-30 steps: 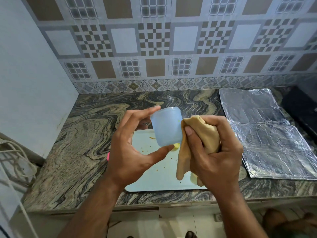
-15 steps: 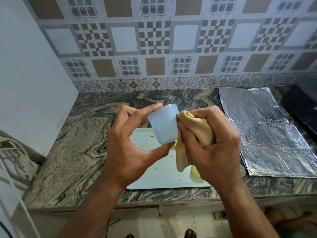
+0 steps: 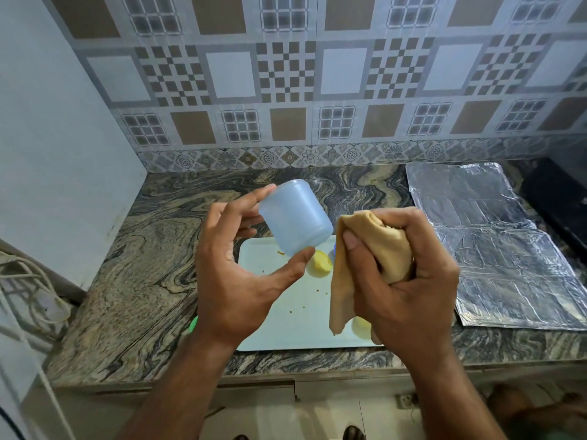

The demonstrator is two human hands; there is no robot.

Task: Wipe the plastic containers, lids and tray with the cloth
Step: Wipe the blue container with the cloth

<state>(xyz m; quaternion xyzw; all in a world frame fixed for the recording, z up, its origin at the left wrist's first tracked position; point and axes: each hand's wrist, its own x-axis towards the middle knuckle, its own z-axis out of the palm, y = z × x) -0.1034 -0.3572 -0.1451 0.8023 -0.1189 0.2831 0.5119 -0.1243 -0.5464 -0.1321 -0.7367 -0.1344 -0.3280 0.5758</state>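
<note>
Two hands work above the tray (image 3: 286,328). The left hand (image 3: 235,281) pinches the blue container (image 3: 295,217) between thumb tip at one end and fingertips at the other, held tilted. The right hand (image 3: 403,271) clenches the bunched cloth (image 3: 374,242), a loose tail hanging below its fingers; cloth and container appear just apart. Step in hand, as judged: wiping the container wall. Next move calls for closing that gap and turning the container against the cloth.

swirled grey-and-tan stone countertop (image 3: 152,258): pale rectangular plastic tray (image 3: 286,315) at front; creased silver foil sheet (image 3: 495,249) at right.
</note>
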